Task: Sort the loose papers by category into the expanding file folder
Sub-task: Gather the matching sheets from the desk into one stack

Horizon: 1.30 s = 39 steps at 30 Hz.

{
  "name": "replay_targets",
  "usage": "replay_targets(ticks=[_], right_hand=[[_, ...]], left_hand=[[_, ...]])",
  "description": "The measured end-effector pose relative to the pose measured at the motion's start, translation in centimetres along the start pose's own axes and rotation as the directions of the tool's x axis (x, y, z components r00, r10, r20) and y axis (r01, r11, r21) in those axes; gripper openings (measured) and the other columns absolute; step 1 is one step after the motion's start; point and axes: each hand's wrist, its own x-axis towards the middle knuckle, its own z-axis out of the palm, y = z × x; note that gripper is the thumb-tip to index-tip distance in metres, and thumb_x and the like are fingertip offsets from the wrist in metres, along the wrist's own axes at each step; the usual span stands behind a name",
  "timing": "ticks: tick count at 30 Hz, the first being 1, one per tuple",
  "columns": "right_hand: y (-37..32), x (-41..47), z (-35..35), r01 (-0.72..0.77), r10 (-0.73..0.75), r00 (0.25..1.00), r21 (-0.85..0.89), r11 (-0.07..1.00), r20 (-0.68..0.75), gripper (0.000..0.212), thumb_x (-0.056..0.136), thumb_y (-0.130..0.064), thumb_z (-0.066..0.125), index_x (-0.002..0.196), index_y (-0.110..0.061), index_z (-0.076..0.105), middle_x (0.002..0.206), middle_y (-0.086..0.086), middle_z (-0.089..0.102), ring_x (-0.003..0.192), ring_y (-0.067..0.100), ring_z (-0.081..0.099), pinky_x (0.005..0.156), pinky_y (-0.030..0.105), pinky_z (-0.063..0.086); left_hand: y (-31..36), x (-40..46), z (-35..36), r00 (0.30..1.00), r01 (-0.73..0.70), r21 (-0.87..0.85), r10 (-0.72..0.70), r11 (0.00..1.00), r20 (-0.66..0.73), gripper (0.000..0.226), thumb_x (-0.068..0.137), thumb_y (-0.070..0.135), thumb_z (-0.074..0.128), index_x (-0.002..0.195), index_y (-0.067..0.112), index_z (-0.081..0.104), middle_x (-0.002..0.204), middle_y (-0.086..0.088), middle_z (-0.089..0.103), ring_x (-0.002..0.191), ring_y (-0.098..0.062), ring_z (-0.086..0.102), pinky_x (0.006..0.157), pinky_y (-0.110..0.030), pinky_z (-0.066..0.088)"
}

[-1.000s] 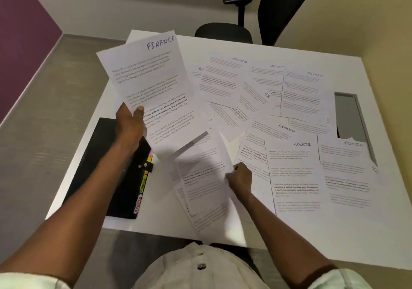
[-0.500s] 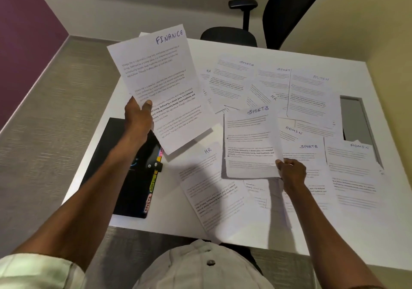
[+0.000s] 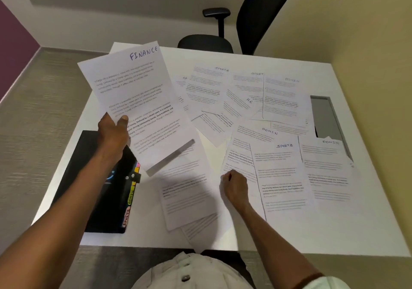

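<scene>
Papers closest to the near edge of the tabletop (image 3: 289,239) lie skewed over one another, a sheet (image 3: 189,190) with its heading hidden under a shadow on top. Just beyond them the right hand (image 3: 235,187) rests on the spread with fingers curled at the edge of an overlapped page, probably to peel one loose; whether it actually pinches paper I cannot tell. Beside it, to the right, a SPORTS sheet (image 3: 281,177) covers part of an ADMIN sheet (image 3: 252,137), so headings stay readable while the bodies overlap.

At the near-left corner lies the expanding file folder (image 3: 93,177), black, flat and closed, its coloured tabs (image 3: 131,197) facing the papers so categories can be matched at a glance. Above it the left hand (image 3: 113,135) holds a FINANCE sheet (image 3: 133,95) lifted off the table, thumb on its face, tilted toward the eyes, likely kept aside as a started category.

Further across, more sheets marked SPORTS, HR and ADMIN fan toward the far edge, still unsorted. Beyond the table stands an office chair (image 3: 207,41).
</scene>
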Motion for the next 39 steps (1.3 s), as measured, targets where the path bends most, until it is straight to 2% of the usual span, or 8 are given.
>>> replay_targets(ticks=[5,8,12,18,22,27,34,39], right_hand=[[1.8,3.0,-2.0,0.158,-0.146,0.987,-0.516,0.842,0.064,0.056,0.079,-0.043,0.059,0.122,-0.009,0.048,0.118,0.018,0.044,0.104,0.036,0.048,0.077,0.045,0.049],[1.1,4.5,-2.0,0.071,-0.029,0.996,-0.524,0.849,0.089,0.079,0.083,-0.059,0.054,0.141,-0.011,0.031,0.134,0.023,0.035,0.118,0.041,0.041,0.089,0.052,0.045],[0.2,6.5,-1.9,0.193,-0.142,0.981,-0.576,0.795,0.133,0.061,0.089,-0.035,0.047,0.144,-0.031,0.022,0.142,0.025,0.026,0.113,0.046,0.043,0.087,0.051,0.045],[-0.1,9.6,-3.5,0.439,-0.325,0.899,-0.610,0.659,0.295,0.034,0.094,-0.014,0.046,0.127,-0.022,0.046,0.125,0.022,0.039,0.082,0.035,0.053,0.059,0.037,0.042],[-0.4,10.2,-4.2,0.485,-0.362,0.874,-0.588,0.647,0.323,0.029,0.092,-0.016,0.051,0.121,-0.014,0.051,0.122,0.020,0.042,0.086,0.038,0.054,0.071,0.040,0.051],[1.2,10.1,-5.2,0.588,-0.456,0.803,-0.629,0.508,0.383,0.021,0.071,-0.001,0.077,0.077,-0.006,0.058,0.103,0.018,0.051,0.064,0.028,0.051,0.047,0.035,0.049],[5.2,9.3,-8.3,0.707,-0.605,0.647,-0.663,0.246,0.465,0.035,0.087,-0.021,0.036,0.068,-0.014,0.064,0.081,0.005,0.063,0.079,0.028,0.056,0.067,0.037,0.034],[4.4,8.8,-10.0,0.669,-0.467,0.701,-0.723,0.172,0.538,0.021,0.063,-0.021,0.080,0.052,-0.016,0.063,0.061,0.006,0.062,0.072,0.026,0.059,0.067,0.038,0.047]], left_hand=[[-0.4,-0.5,0.3,1.000,-0.005,0.027,0.005,1.000,-0.012,0.032,0.101,0.014,0.052,0.132,0.019,0.054,0.119,0.004,0.063,0.103,-0.014,0.062,0.082,-0.029,0.054],[-0.7,-1.0,0.9,1.000,0.014,0.039,-0.014,0.999,0.009,0.032,0.100,0.016,0.054,0.131,0.022,0.055,0.121,0.002,0.065,0.105,-0.017,0.065,0.082,-0.035,0.057],[-0.6,-2.3,2.2,0.998,0.032,0.071,-0.035,0.997,0.053,0.029,0.100,0.017,0.053,0.129,0.024,0.056,0.120,0.004,0.066,0.109,-0.017,0.065,0.091,-0.042,0.056],[-0.6,-4.5,4.7,0.985,-0.030,0.146,0.005,0.989,0.172,0.024,0.102,0.016,0.049,0.123,0.026,0.058,0.102,0.011,0.068,0.088,-0.011,0.064,0.085,-0.034,0.052],[-0.7,-5.4,5.8,0.980,-0.040,0.167,0.006,0.985,0.199,0.033,0.102,0.017,0.050,0.135,0.019,0.056,0.126,0.005,0.065,0.113,-0.015,0.062,0.096,-0.035,0.049],[-0.6,-6.1,6.6,0.983,0.007,0.138,-0.032,0.990,0.182,0.036,0.102,0.011,0.050,0.137,0.015,0.054,0.131,0.001,0.062,0.116,-0.017,0.060,0.097,-0.033,0.048],[-0.9,-5.9,7.0,0.986,0.021,0.146,-0.044,0.989,0.161,0.034,0.100,0.017,0.053,0.134,0.021,0.057,0.125,0.007,0.065,0.112,-0.017,0.063,0.096,-0.037,0.052],[-1.0,-6.7,9.1,0.984,0.046,0.119,-0.066,0.992,0.168,0.035,0.103,0.011,0.048,0.138,0.015,0.053,0.120,0.006,0.060,0.093,-0.010,0.059,0.081,-0.024,0.045]])
